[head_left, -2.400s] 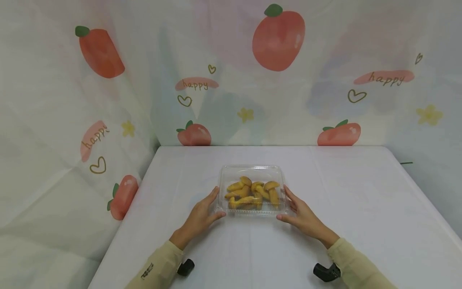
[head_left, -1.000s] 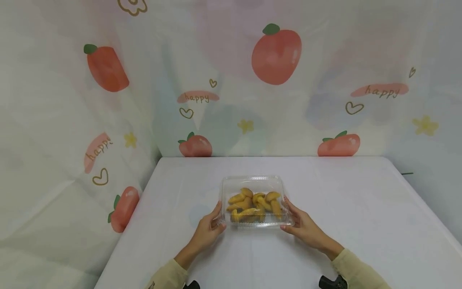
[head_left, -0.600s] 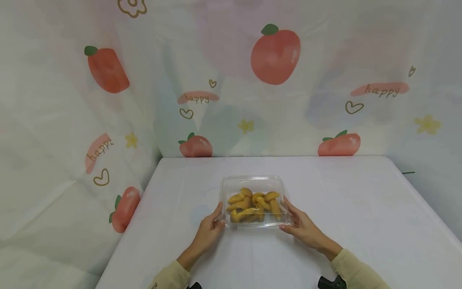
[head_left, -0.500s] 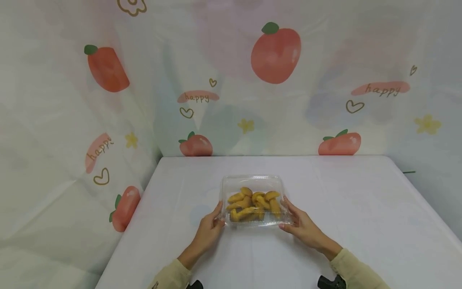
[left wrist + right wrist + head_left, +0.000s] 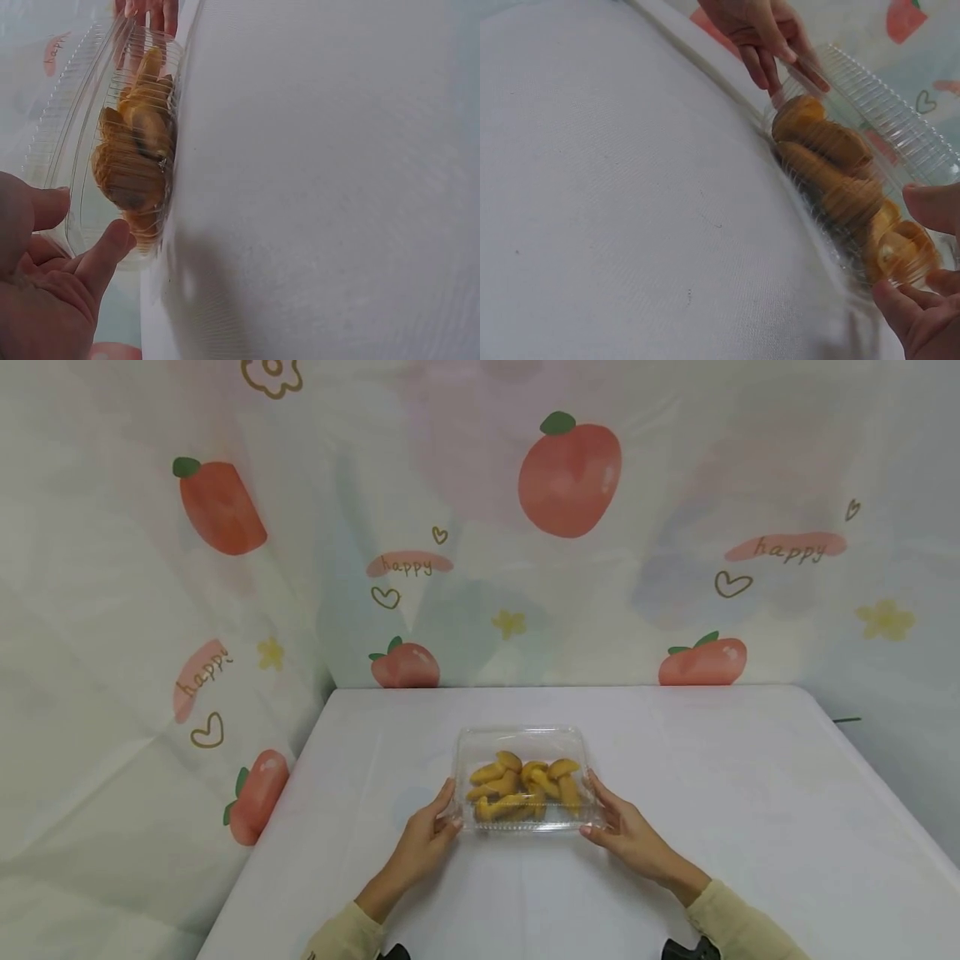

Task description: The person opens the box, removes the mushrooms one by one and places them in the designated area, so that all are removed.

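On my feed I have the left hand (image 5: 422,843) pinching one end of the clear container (image 5: 517,740) and the right hand (image 5: 634,839) pinching the other; yellow mushrooms (image 5: 568,789) lie inside, between both grips; white tabletop (image 5: 720,777) spreads beneath.

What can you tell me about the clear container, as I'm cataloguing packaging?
The container is rectangular, of transparent, glossy, plastic-looking material, with ribbed walls and a rim round its edge. Its top looks closed, and yellow-brown mushrooms show through. It sits with a long side toward the person, around the middle of the white table's width. The left hand and right hand grip its opposite short ends. Whether its base touches the table is unclear.
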Motion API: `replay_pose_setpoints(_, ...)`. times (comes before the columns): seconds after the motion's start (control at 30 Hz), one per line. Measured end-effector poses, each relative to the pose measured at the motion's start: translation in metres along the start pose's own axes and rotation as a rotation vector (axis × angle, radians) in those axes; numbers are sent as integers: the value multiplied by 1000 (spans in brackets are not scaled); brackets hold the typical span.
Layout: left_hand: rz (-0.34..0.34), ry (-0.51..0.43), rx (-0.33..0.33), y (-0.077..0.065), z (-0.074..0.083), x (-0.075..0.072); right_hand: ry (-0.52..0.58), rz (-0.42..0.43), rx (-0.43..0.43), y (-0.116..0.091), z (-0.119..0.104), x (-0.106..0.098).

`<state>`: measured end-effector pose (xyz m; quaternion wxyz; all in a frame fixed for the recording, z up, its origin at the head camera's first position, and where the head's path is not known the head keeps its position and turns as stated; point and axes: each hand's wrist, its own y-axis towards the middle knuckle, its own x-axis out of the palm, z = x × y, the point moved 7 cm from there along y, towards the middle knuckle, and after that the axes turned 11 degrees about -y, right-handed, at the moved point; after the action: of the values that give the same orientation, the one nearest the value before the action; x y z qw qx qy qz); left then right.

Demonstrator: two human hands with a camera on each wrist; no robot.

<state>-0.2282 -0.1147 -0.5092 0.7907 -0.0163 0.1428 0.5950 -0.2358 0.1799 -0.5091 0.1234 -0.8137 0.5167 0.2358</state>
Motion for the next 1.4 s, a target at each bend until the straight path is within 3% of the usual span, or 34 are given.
replay_pose_setpoints(0.27,-14,2,-19,2,-2,0,-41,48,-64,-1,-1,-1)
replay_pose_setpoints(0.63,-7,-1,-30,-1,-3,0,7,121,-178,-4,-4,7)
replay_pose_setpoints(1.03,-16,-42,-53,0,-2,2,-19,175,-216,-6,-8,10)
replay_pose_setpoints(1.4,-20,-73,-71,0,-3,3,-227,306,-174,-10,-9,6)
